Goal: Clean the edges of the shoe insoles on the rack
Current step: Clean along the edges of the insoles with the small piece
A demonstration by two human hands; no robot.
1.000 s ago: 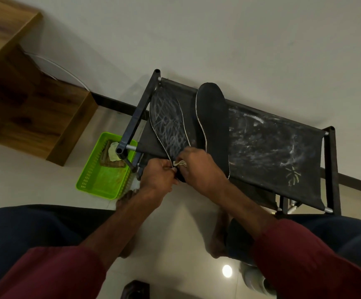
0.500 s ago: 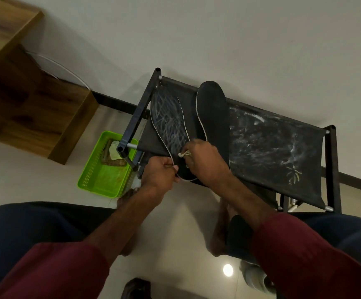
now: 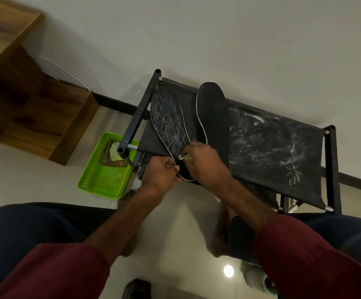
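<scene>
Your L grip (image 3: 161, 172) pinched the insole (image 3: 171, 124) at its 6 o'clock heel, R grip (image 3: 205, 162) pinched a cloth (image 3: 184, 157); it looked light & floppy, best held by the rim.

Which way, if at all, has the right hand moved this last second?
Yes, slightly: the right hand, pinching a pale cloth, slid up the scribbled insole toward the rack's far rail, baring its heel.

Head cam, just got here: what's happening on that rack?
A person is cleaning insoles on a black rack. The left hand pinches the heel edge of the scuffed insole, while the right hand holds a small pale cloth against that insole near the heel. The plain insole lies beside it on the rack, untouched. A green basket sits on the floor to the left.
</scene>
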